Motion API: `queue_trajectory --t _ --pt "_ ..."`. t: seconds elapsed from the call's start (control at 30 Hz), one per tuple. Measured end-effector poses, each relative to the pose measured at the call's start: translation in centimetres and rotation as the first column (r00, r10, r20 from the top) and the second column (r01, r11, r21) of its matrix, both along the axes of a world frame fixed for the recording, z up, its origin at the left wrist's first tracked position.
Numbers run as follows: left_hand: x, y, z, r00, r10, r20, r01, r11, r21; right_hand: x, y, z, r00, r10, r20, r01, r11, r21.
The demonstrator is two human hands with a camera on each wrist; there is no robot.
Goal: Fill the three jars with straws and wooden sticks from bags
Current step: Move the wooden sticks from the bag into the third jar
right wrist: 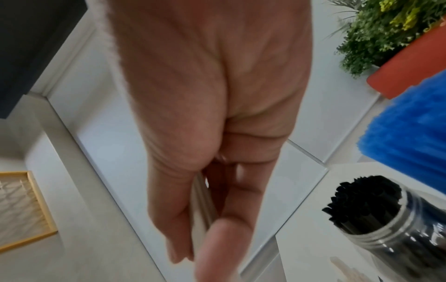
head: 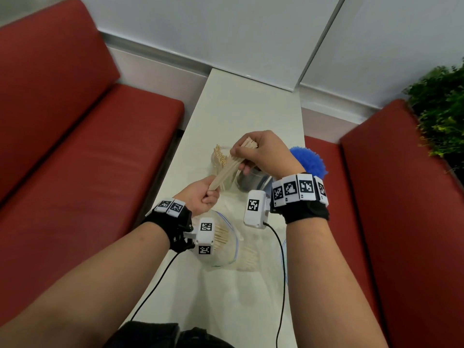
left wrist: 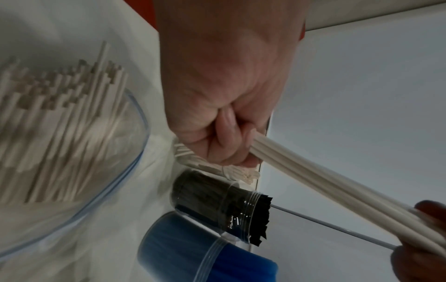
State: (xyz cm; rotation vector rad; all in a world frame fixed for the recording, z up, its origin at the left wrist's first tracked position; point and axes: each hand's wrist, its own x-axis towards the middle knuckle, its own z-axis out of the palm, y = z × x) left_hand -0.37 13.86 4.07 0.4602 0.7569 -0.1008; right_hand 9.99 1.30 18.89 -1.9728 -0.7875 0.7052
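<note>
A bundle of beige straws (head: 229, 167) slants above the table, held at both ends. My left hand (head: 207, 195) grips its lower end in a fist; in the left wrist view the straws (left wrist: 325, 181) run out of that fist (left wrist: 231, 139). My right hand (head: 242, 155) pinches the upper end between thumb and fingers (right wrist: 205, 209). Just beyond the bundle stands a clear jar of beige straws (head: 219, 156). A jar of black straws (head: 251, 180) stands under my right hand, and a jar of blue straws (head: 311, 162) is behind my right wrist.
A zip bag of wooden sticks (head: 222, 241) lies under my left wrist, with another clear bag (head: 251, 257) beside it. The narrow white table (head: 251, 109) runs between red benches (head: 88, 159). A green plant (head: 442, 101) stands at the right.
</note>
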Motion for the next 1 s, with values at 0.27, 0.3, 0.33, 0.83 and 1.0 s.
queue_trajectory --t 0.27,0.3,0.33,0.83,1.0 --pt "0.6 2.1 -0.7 0.991 0.010 -0.137 0.040 0.935 0.353 4.6 1.9 1.3 0.951 -0.241 0.195 0.196 0.955 0.223" --pt "0.3 2.0 -1.1 0.984 -0.050 -0.170 0.117 0.905 0.409 5.0 2.4 0.9 0.933 -0.278 0.228 0.227 0.947 0.226" --pt "0.1 1.8 -1.4 0.972 -0.109 -0.208 0.195 0.869 0.454 5.4 2.8 0.3 0.914 -0.309 0.262 0.256 0.942 0.218" --pt "-0.2 0.0 -6.5 0.384 -0.504 -0.774 0.699 -0.389 0.600 5.6 8.1 -12.9 0.866 -0.109 0.488 0.241 0.946 -0.217" --pt "0.0 -0.9 -7.4 0.201 -0.370 -0.907 0.554 -0.720 0.417 4.1 8.7 -14.9 0.800 0.066 0.596 0.129 0.952 -0.279"
